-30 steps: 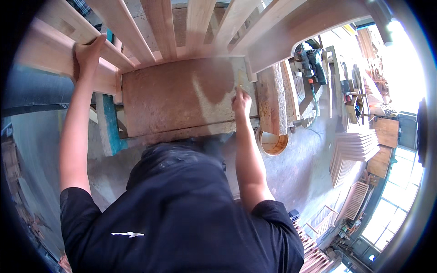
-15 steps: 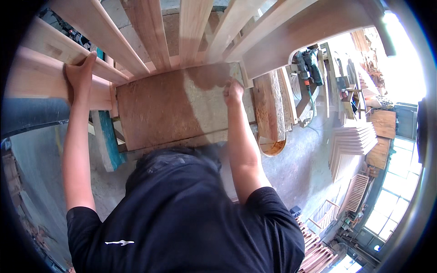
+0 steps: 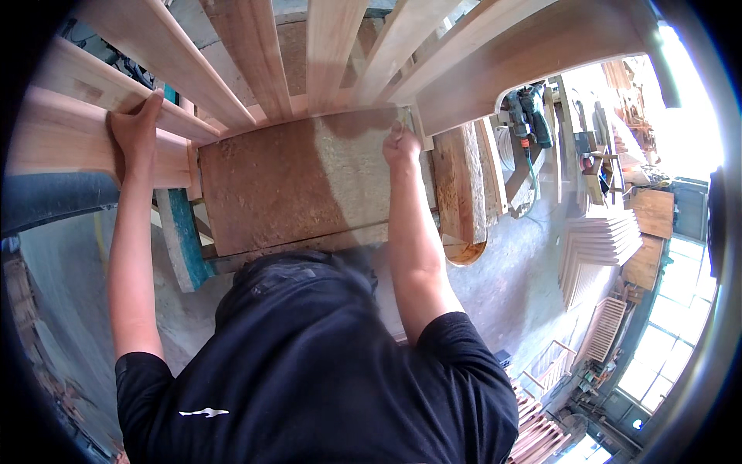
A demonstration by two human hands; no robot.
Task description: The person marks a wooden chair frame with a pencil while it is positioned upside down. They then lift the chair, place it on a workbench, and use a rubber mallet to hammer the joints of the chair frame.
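A slatted wooden frame (image 3: 335, 58) leans over the worktop (image 3: 263, 189), its pale slats fanning out at the top of the view. My left hand (image 3: 136, 133) is closed round the edge of a slat (image 3: 85, 81) at the left, its digits hooked over the wood beside a wider board (image 3: 62, 131). At the frame's lower right corner, my right hand (image 3: 402, 147) is closed with fingers curled against the wood. What it holds, if anything, cannot be made out. Next to it, a broad board (image 3: 533, 58) with a curved cut-out runs toward the upper right.
A thick timber (image 3: 457, 182) borders the worktop on the right, and a teal-painted beam (image 3: 182, 240) on the left. Beyond are a green power tool (image 3: 532, 116) with a hose (image 3: 533, 182) and stacked wooden pieces (image 3: 599, 247). A dark rounded object (image 3: 58, 201) sits at far left.
My right hand has shifted slightly along the frame's lower right corner and turned a little. My left hand keeps its hold on the slat.
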